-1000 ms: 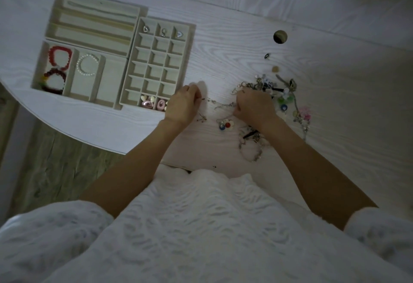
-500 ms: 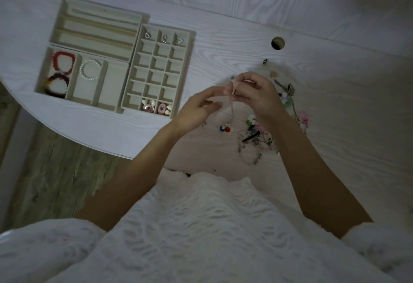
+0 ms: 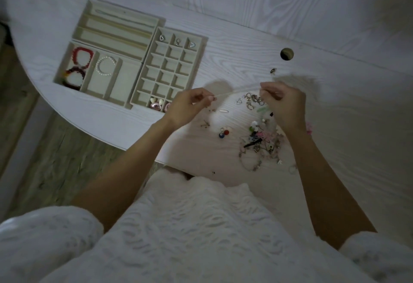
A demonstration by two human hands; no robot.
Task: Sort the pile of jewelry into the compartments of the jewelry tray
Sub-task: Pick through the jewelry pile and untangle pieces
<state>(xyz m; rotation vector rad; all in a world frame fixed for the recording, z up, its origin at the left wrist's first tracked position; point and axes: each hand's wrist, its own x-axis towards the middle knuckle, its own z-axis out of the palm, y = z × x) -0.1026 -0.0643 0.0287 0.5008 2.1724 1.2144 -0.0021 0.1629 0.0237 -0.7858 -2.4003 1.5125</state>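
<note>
At frame centre, the left hand [image 3: 186, 107] and right hand [image 3: 283, 101] each pinch one end of a thin pale chain [image 3: 237, 91], stretched above the white wood-grain surface [image 3: 335, 112], right of the beige compartmented jewelry tray [image 3: 134, 59].

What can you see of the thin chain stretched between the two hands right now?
The thin chain looks pale and fine, metal by its look, though blurred. It is pulled nearly straight above the table, rising slightly toward the right. The left hand pinches one end, the right hand the other. It hangs beside the jewelry tray, touching nothing else visible.
</note>
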